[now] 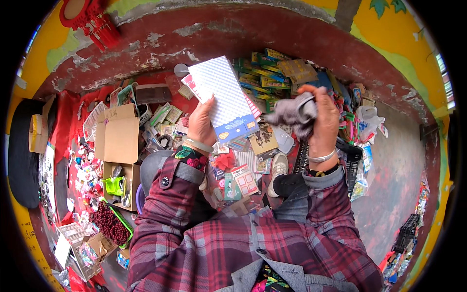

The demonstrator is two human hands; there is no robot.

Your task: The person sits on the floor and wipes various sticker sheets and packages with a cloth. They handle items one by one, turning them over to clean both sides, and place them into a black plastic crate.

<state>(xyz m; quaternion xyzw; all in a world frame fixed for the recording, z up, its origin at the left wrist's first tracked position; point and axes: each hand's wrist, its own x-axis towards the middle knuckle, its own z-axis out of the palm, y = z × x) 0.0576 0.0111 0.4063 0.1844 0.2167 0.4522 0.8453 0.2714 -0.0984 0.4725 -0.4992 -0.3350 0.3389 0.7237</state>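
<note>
My left hand (202,121) grips a thin notebook (221,92) with a pale blue-and-white checked cover and a blue band along its lower end. Behind it the edge of a pink-and-red striped notebook (193,87) sticks out, held in the same grip. Up to the right, my right hand (327,121) is closed round a crumpled grey cloth (295,113), slightly blurred. The cloth hangs just to the right of the notebook, apart from it. Below both hands, papers and cards (244,180) lie between my feet, among them a flat brown-patterned piece (264,139).
Stacked green and yellow boxes (272,78) stand against the dark red wall (292,36). At left are an open cardboard box (118,134), a white basket (94,121) and dark red beads (109,221) in a green tray. Right of my leg are a black crate (350,158) and plastic bags (368,120).
</note>
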